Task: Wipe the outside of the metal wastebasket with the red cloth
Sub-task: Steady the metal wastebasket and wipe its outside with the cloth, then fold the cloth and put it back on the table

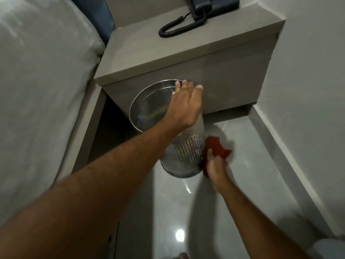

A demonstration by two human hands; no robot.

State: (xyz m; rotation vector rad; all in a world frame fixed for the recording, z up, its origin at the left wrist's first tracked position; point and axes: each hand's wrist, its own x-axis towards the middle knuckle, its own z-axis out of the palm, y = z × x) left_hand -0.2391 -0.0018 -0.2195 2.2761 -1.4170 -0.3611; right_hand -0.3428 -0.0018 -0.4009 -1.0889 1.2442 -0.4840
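A perforated metal wastebasket (183, 154) stands on the glossy floor, tilted toward me, its open mouth facing up and left. My left hand (186, 105) lies over the right side of its rim, fingers spread and curled on the edge. My right hand (214, 165) presses a crumpled red cloth (216, 148) against the basket's lower right side. Part of the cloth sticks out to the right of my fingers. The basket's far side is hidden by my left hand.
A grey bedside cabinet (168, 53) stands right behind the basket, with a dark telephone (214, 4) and its coiled cord on top. A bed with white bedding (37, 90) fills the left. A wall and skirting (280, 146) run along the right. The floor (168, 212) is shiny.
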